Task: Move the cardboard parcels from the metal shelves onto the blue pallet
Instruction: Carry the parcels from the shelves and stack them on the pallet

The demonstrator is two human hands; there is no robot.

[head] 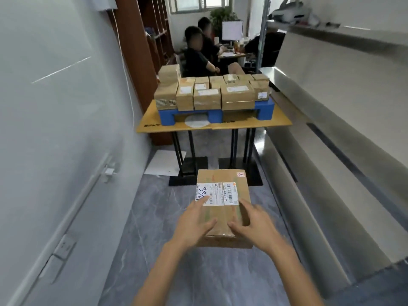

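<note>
A cardboard parcel [223, 177] with a white shipping label is up in front of me, above the grey floor. My left hand [194, 224] lies on its near left top with the fingers spread flat, reaching the label. My right hand [254, 219] rests on its near right top, fingers straight and spread, slightly blurred. Ahead, the blue pallet [265, 109] sits on a low wooden table [242, 125] and carries several cardboard parcels [237, 96] packed side by side. The metal shelves [331, 91] run along my right.
A white wall closes the left side of the narrow aisle. A white sheet [165, 162] lies on the floor by the table's black legs [191, 151]. Two people [198, 56] sit at a desk behind the pallet. A brown cabinet [136, 62] stands at the far left.
</note>
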